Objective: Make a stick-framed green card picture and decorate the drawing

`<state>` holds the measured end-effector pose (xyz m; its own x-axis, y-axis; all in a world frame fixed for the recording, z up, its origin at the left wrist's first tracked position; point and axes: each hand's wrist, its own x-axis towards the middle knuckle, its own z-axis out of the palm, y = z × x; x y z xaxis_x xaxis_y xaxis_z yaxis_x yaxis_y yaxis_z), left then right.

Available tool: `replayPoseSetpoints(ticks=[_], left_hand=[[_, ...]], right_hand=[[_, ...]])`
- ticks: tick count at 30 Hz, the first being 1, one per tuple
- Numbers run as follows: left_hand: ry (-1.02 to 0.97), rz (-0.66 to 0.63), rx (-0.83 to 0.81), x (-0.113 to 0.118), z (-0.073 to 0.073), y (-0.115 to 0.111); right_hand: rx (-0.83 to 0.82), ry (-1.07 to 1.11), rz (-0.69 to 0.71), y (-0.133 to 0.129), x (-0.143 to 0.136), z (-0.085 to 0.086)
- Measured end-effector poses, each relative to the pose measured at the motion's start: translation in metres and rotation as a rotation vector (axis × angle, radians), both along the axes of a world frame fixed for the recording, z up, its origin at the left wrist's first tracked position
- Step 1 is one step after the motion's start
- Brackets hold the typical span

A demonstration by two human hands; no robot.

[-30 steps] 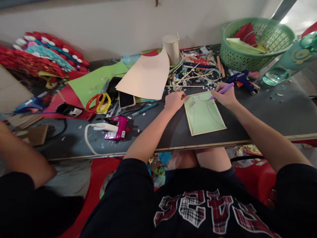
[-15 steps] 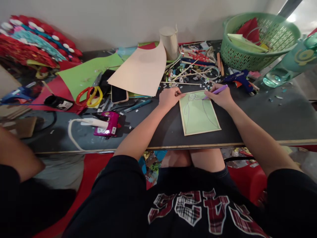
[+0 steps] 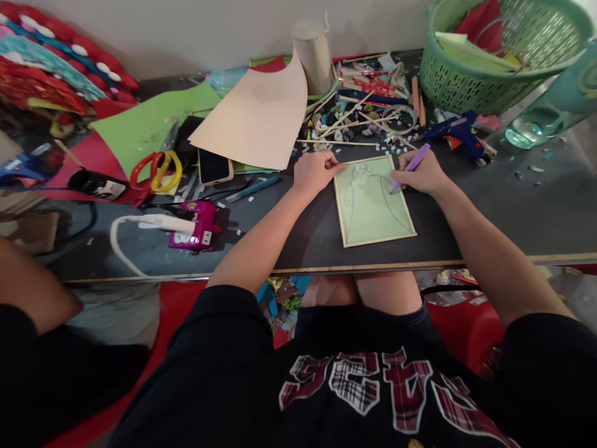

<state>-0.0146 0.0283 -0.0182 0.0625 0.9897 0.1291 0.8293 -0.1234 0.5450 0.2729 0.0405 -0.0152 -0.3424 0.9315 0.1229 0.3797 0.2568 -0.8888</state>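
Observation:
A pale green card (image 3: 373, 211) lies on the dark table, edged with thin light wooden strips. Purple drawn lines on it form a small figure at the top and long curves down both sides. My left hand (image 3: 316, 171) is closed, with thumb and fingertips pinching the card's upper left corner. In my right hand (image 3: 422, 174) is a purple pen (image 3: 413, 165), its tip on the card near the right edge, at the curved line.
Scissors (image 3: 161, 171), a phone (image 3: 214, 167), a black jar (image 3: 96, 185) and a magenta plug adapter (image 3: 196, 225) lie leftward. Behind are peach paper (image 3: 261, 118) and sticks. A glue gun (image 3: 459, 134), green basket (image 3: 466, 81) and bottle (image 3: 550, 112) stand right. Another person's arm (image 3: 37, 286) is at far left.
The pen in my right hand has moved from the top of the drawing down and right along the card. A new line joins the right curve. My left hand stays at the corner.

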Motion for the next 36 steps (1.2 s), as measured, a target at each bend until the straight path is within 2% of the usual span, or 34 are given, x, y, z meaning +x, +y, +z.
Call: replayPoseSetpoints(ticks=[9, 15, 19, 24, 28, 32, 36], left_hand=[[-0.084, -0.079, 0.131, -0.009, -0.021, 0.011], [-0.044, -0.029, 0.095, -0.005, -0.016, 0.007], [-0.085, -0.040, 0.184, -0.005, -0.018, 0.009], [-0.273, -0.079, 0.401, -0.017, -0.041, 0.017], [-0.381, -0.106, 0.493, -0.019, -0.058, 0.011], [-0.542, -0.171, 0.422, -0.010, -0.056, 0.000], [-0.557, -0.284, 0.149, -0.003, -0.044, -0.005]], right_hand=[[0.073, 0.122, -0.110, 0.014, 0.006, -0.019], [0.121, 0.378, -0.240, 0.021, 0.010, -0.021], [0.183, 0.444, -0.275, 0.018, 0.003, -0.016], [0.147, 0.395, -0.295, 0.004, -0.006, -0.007], [0.004, 0.411, -0.260, -0.001, -0.008, -0.002], [-0.116, 0.379, -0.236, 0.002, -0.009, -0.001], [-0.103, 0.476, -0.259, 0.000, -0.018, -0.002]])
